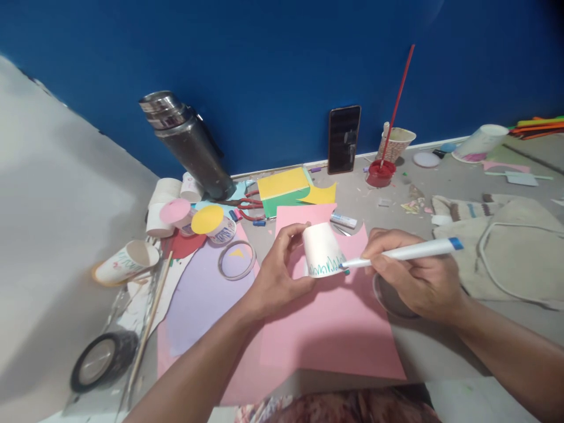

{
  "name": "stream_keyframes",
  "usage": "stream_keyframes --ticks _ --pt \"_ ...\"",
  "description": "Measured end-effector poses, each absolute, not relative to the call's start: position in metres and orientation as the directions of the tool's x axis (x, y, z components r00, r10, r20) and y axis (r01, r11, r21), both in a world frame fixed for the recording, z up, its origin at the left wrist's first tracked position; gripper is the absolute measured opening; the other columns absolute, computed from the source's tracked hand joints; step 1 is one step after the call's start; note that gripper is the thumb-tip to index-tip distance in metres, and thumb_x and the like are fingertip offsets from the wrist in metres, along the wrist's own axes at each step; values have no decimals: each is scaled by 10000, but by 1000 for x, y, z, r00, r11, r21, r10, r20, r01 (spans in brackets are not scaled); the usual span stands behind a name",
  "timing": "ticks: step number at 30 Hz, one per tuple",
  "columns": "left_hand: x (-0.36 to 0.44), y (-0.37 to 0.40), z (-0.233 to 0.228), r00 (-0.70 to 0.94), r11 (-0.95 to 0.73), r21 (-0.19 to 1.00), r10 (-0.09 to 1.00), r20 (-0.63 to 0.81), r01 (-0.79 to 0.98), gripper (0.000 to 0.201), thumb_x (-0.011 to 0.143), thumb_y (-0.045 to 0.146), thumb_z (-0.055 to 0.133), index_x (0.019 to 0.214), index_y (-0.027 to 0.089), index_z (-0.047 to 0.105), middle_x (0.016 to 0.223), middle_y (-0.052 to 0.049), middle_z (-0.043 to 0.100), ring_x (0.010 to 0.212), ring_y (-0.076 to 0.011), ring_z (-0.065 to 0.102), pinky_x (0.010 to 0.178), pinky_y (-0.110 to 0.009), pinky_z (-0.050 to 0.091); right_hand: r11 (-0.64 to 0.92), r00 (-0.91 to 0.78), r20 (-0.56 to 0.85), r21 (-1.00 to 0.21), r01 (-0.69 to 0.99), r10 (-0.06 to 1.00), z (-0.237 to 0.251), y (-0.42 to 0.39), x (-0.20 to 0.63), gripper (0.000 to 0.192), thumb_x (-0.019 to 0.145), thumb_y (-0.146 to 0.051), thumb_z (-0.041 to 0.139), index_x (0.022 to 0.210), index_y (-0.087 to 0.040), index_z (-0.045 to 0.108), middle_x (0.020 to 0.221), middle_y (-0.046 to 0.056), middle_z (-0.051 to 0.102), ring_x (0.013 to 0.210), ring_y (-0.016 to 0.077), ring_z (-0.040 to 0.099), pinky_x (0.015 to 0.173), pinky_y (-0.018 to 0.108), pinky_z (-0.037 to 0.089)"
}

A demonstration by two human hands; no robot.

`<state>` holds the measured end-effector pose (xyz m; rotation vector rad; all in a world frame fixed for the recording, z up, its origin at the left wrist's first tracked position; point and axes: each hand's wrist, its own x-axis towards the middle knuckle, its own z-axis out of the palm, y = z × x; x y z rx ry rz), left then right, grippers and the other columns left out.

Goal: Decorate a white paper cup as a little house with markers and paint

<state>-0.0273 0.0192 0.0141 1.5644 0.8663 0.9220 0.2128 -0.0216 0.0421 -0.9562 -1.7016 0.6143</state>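
A white paper cup (pixel 321 247), upside down and slightly tilted, is gripped at its left side by my left hand (pixel 282 267). Green and blue zigzag strokes run along the cup's wide rim. Between the fingers of my right hand (pixel 416 276) is a white felt-tip marker (pixel 408 251) with a blue end. Its tip meets the cup near the lower right of the rim, or comes very close to it. Beneath both lies a pink paper sheet (pixel 335 335). A small glue tube (pixel 343 220) lies just behind the cup.
A steel thermos (pixel 194 147) and a phone (pixel 344 141) stand by the blue wall. Decorated cups, a tape ring (pixel 237 260) and black tape (pixel 103 361) lie left. A red stick in a red base (pixel 381 174) stands behind; a cloth bag (pixel 511 247) lies right.
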Motion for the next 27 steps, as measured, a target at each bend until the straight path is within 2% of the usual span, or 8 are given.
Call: stream_keyframes --ticks 3,9,16,22,27 --pt "-26 20 16 437 -151 988 892 119 40 724 688 162 834 1322 268 502 1443 -106 542 1446 -326 521 1267 -512 393 560 -95 557 -783 270 825 41 -22 215 190 994 -154 591 873 -231 716 704 7 708 600 152 648 555 279 520" --pt "-25 21 17 447 -122 992 887 114 -12 709 706 180 839 1317 273 492 1410 -90 551 1420 -305 546 1234 -489 432 567 -120 559 -771 290 821 43 -21 214 150 968 -165 619 864 -233 704 677 1 701 583 155 644 550 285 516" --pt "-26 20 15 448 -144 990 885 127 4 712 695 157 834 1318 268 508 1414 -93 555 1430 -307 532 1247 -483 420 523 -182 491 -785 332 852 47 -21 214 172 946 -140 611 831 -228 704 676 -3 727 568 141 644 547 265 511" --pt "-25 20 15 445 -131 991 887 125 -19 713 717 158 841 1334 273 504 1427 -93 549 1449 -305 520 1263 -493 400 519 -49 526 -813 263 849 47 -21 214 241 989 -175 598 770 -226 684 657 -3 689 584 137 642 540 257 508" --pt "-25 20 15 446 -133 990 885 135 -35 708 719 160 848 1329 276 506 1418 -88 558 1458 -303 515 1269 -497 389 540 -95 535 -799 267 839 44 -21 215 186 959 -134 609 833 -231 705 667 -14 691 583 137 639 537 259 507"
